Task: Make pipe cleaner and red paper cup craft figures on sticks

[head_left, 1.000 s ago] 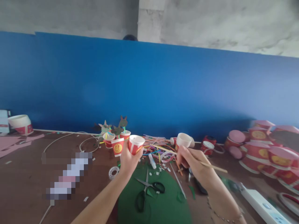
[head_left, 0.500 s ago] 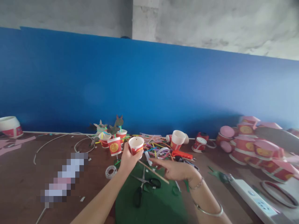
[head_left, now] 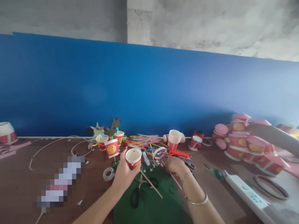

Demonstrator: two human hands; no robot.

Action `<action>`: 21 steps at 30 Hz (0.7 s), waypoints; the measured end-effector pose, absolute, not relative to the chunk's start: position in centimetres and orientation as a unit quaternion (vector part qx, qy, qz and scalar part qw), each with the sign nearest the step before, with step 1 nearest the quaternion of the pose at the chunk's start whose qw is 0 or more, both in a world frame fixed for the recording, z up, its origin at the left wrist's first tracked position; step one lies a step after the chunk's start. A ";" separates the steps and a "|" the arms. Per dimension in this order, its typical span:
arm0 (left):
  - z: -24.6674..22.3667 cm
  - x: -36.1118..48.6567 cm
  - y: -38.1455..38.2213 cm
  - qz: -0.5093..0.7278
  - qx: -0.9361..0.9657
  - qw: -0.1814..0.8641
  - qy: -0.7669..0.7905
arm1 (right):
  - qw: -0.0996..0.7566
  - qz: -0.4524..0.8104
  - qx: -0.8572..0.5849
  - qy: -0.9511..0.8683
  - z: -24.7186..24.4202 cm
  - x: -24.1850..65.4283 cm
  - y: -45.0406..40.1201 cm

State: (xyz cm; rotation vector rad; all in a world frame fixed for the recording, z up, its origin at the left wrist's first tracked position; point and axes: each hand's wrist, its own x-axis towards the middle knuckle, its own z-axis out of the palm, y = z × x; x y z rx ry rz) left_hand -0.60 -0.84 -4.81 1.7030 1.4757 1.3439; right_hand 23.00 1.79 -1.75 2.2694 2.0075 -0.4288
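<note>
My left hand (head_left: pixel 126 171) grips a red-and-white paper cup (head_left: pixel 133 159), its open rim facing up and a dark speck inside. A thin wooden stick (head_left: pixel 151 184) slants down and right from just under the cup and my fingertips; how it joins the cup is hidden. My right hand (head_left: pixel 174 165) reaches down beside the red-orange tool (head_left: pixel 179 153) and the utility knife (head_left: pixel 189 164), its fingertips hidden by the hand itself. Below the cup, black-handled scissors (head_left: pixel 135 197) lie spread on a green mat (head_left: pixel 149 211). A small white tube (head_left: pixel 146 158) lies between my hands.
Colourful strips (head_left: pixel 140 140) are heaped behind. Left of them stand cups with paper animal heads (head_left: pixel 112 148), near a tape roll (head_left: pixel 108 173). A white cup stack (head_left: pixel 174 138) stands by the wall. Pink-topped cups (head_left: pixel 254 146) and a power strip (head_left: pixel 247 193) are at right.
My left hand and the cup have come lower and closer, with the stick moving along. My right hand has gone from pointing beside the cup down to the table near the knife.
</note>
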 end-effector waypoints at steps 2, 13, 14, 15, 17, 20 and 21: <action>-5.9 -0.8 -1.5 0.479 0.625 0.243 0.567 | 0.060 -0.154 0.735 0.658 -1.4 23.1 1.6; -5.5 0.5 -3.6 0.553 0.728 0.063 0.400 | -0.107 -0.252 0.543 0.794 3.7 21.5 -1.5; -5.2 1.1 -3.9 0.556 0.725 0.097 0.394 | -0.127 -0.251 0.528 0.801 4.0 20.7 -1.8; -5.1 1.9 -4.1 0.573 0.704 0.132 0.399 | -0.140 -0.251 0.518 0.806 4.2 20.0 -2.1; -5.1 3.6 -4.3 0.607 0.636 0.223 0.420 | -0.149 -0.252 0.504 0.813 4.3 18.9 -2.7; -5.3 5.8 -4.3 0.629 0.542 0.379 0.407 | -0.168 -0.224 0.492 0.824 4.0 18.4 -3.3; -5.4 6.2 -4.4 0.631 0.519 0.423 0.392 | -0.170 -0.220 0.489 0.827 3.9 18.6 -3.3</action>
